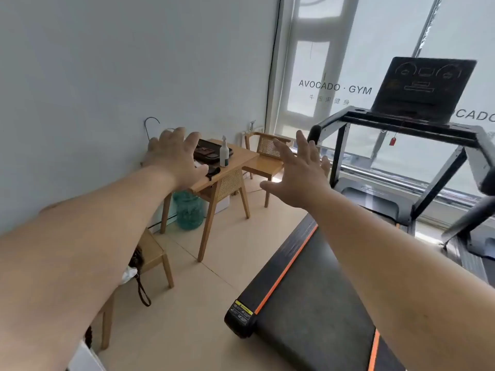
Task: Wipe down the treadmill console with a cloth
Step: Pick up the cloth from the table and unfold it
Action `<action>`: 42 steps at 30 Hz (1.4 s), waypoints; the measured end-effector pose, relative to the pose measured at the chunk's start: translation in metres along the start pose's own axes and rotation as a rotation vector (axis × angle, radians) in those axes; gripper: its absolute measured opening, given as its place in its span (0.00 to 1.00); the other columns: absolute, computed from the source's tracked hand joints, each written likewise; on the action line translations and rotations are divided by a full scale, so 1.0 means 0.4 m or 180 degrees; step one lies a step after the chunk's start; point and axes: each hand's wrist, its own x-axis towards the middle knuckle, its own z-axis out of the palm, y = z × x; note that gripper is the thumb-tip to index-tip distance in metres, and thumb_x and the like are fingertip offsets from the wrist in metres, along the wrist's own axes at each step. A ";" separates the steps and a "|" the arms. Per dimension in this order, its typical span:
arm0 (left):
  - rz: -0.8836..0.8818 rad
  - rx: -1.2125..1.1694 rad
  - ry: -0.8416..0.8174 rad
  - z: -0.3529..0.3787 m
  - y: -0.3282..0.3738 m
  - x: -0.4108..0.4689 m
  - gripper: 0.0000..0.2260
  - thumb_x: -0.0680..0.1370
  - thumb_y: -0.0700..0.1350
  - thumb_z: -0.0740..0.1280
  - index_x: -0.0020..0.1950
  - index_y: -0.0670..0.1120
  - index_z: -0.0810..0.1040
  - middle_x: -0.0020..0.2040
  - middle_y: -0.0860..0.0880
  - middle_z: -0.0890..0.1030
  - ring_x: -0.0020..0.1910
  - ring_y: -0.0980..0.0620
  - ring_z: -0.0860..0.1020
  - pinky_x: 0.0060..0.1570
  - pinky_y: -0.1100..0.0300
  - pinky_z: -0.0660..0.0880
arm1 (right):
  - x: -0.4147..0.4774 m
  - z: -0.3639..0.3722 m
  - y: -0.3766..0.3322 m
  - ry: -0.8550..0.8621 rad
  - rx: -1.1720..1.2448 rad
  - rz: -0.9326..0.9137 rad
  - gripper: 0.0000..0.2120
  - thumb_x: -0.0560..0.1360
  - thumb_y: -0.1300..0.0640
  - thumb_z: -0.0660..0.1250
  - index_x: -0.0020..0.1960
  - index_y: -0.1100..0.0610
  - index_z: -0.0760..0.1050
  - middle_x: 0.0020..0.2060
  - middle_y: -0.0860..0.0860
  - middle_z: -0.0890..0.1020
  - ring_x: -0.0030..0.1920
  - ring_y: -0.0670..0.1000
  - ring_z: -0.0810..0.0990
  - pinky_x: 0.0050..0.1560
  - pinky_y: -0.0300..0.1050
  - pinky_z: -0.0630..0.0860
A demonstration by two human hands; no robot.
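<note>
1. While both bare arms reached forward, the left hand [174, 156] was spread wide, holding nothing, in front of the wooden table [235, 159].
2. The right hand [300, 170] was likewise splayed and empty.
3. The treadmill console [423, 87] stood dark at upper right, well apart from both hands.
4. A spray bottle [224, 152] stood upright on the table.
5. No cloth could be made out.
</note>
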 end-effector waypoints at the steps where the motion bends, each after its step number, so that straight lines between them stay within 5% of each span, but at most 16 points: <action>1: -0.0025 -0.0041 -0.0103 0.023 -0.010 0.013 0.32 0.73 0.64 0.63 0.73 0.52 0.62 0.71 0.43 0.69 0.68 0.38 0.68 0.64 0.40 0.69 | 0.021 0.027 -0.003 -0.0040 0.0001 0.0002 0.49 0.73 0.33 0.71 0.82 0.38 0.43 0.82 0.50 0.34 0.82 0.61 0.36 0.79 0.69 0.39; 17: -0.0005 -0.0345 -0.1009 0.532 -0.346 0.449 0.37 0.71 0.66 0.66 0.77 0.54 0.61 0.74 0.45 0.68 0.71 0.40 0.68 0.66 0.39 0.71 | 0.614 0.513 -0.139 -0.0723 -0.0098 0.0393 0.48 0.73 0.32 0.70 0.82 0.39 0.45 0.83 0.52 0.41 0.82 0.61 0.40 0.79 0.69 0.44; 42: -0.0356 -0.0669 -0.2058 1.192 -0.434 1.175 0.37 0.75 0.62 0.67 0.80 0.53 0.59 0.78 0.46 0.64 0.75 0.42 0.63 0.70 0.41 0.67 | 1.511 1.047 0.042 -0.1630 0.0232 0.0336 0.45 0.74 0.32 0.68 0.82 0.38 0.47 0.84 0.52 0.46 0.83 0.61 0.45 0.78 0.68 0.49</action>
